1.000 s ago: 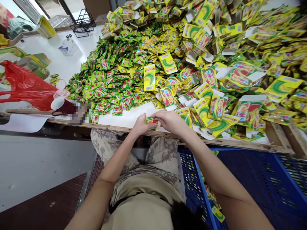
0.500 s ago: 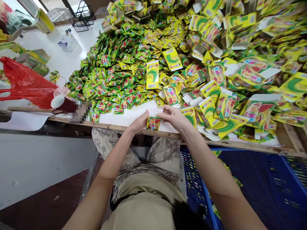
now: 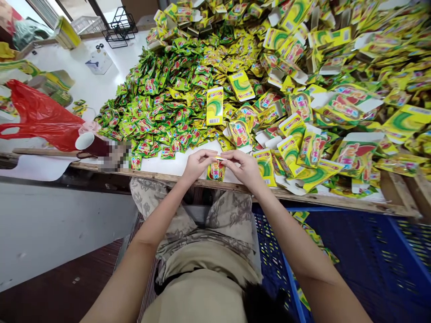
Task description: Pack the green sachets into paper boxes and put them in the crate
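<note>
A small yellow and green box (image 3: 215, 171) stands at the table's front edge between my hands. My left hand (image 3: 198, 165) pinches the top of the box from the left, its fingertips closed there. From the right, my right hand (image 3: 243, 168) grips the same top end with thumb and fingers. Beyond them spreads a heap of small green packets (image 3: 151, 112). A yellow box (image 3: 214, 106) lies on the heap, with another yellow box (image 3: 241, 86) to its right. More printed boxes (image 3: 313, 148) are piled close to my right hand.
On the left are a dark mug (image 3: 90, 144), a red plastic bag (image 3: 43, 116) and a black wire rack (image 3: 120, 28). A wooden strip (image 3: 161, 176) edges the table. Blue crates (image 3: 357, 251) holding some packets stand below it at the right.
My left fingers have moved from the box's side onto its top, beside my right fingertips. The white flap raised before is now folded down. The view has shifted slightly.
</note>
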`<state>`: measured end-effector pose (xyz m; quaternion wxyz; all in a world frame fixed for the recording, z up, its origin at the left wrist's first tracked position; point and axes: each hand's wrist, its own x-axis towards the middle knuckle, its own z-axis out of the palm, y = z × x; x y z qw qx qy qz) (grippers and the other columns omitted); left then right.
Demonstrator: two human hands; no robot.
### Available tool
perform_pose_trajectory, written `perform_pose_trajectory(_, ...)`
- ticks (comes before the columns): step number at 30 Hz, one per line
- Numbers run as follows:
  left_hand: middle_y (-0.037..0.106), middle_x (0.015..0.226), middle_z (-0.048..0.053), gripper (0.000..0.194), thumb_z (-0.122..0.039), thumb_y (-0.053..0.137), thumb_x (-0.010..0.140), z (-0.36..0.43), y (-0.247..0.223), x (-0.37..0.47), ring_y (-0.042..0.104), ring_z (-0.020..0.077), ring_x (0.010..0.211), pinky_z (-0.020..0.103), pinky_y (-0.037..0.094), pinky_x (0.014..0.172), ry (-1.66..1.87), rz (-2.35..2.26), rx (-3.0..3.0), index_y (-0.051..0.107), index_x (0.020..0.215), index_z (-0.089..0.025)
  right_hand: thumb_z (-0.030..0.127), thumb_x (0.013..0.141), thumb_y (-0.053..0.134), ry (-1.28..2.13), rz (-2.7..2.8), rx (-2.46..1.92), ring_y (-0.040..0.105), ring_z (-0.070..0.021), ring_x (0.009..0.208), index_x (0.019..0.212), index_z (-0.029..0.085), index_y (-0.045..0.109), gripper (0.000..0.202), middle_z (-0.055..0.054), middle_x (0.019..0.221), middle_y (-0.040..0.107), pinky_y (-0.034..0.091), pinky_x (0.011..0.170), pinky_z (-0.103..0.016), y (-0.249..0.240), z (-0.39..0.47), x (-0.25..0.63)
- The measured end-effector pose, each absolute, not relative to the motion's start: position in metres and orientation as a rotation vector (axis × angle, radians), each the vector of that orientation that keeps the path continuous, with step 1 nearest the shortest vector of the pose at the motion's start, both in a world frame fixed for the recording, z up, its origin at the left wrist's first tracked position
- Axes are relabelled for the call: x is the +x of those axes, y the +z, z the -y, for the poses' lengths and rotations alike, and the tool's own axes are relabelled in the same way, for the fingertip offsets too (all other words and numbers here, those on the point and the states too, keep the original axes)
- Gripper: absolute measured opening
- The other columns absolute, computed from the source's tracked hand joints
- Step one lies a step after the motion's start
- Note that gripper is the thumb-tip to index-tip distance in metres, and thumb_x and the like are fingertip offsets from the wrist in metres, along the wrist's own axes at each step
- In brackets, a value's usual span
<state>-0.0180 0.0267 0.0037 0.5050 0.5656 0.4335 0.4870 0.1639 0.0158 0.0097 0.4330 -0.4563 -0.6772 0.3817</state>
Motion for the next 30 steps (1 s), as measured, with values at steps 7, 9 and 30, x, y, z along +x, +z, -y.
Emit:
perform_pose_trajectory(7, 0.068, 0.076, 0.003, 0.028, -0.039, 0.077, 0.066, -0.031, 0.011, -0.018, 0.062, 0.0139, 0.070, 0.029, 0.051, 0.070, 1.106, -1.094, 1.355, 0.067, 0.077, -0.015, 0.044, 0.077, 0.067, 1.079, 1.641, -1.195, 0.066, -0.0187, 0.071, 0.084, 0.022, 0.066, 0.024, -0.004, 0.080, 0.071, 0.055, 0.071, -0.035, 0.017, -0.023, 0.161)
perform_pose_trajectory(9, 0.066, 0.073, 0.002, 0.027, -0.039, 0.076, 0.067, -0.033, 0.013, -0.016, 0.061, 0.0125, 0.067, 0.027, 0.049, 0.067, 1.130, -1.096, 1.348, 0.067, 0.076, -0.015, 0.045, 0.076, 0.068, 1.116, 1.593, -1.201, 0.065, -0.0180, 0.071, 0.085, 0.021, 0.066, 0.026, -0.004, 0.078, 0.070, 0.054, 0.069, -0.033, 0.018, -0.025, 0.162)
perform_pose_trajectory(30, 0.068, 0.090, 0.008, 0.018, -0.033, 0.065, 0.082, -0.012, 0.006, -0.029, 0.064, 0.0152, 0.085, 0.026, 0.053, 0.071, 1.135, -0.925, 1.727, 0.070, 0.084, -0.016, 0.037, 0.083, 0.065, 1.062, 1.578, -0.961, 0.067, -0.0190, 0.089, 0.092, 0.023, 0.067, 0.017, -0.005, 0.097, 0.069, 0.057, 0.082, -0.037, -0.008, 0.001, 0.163)
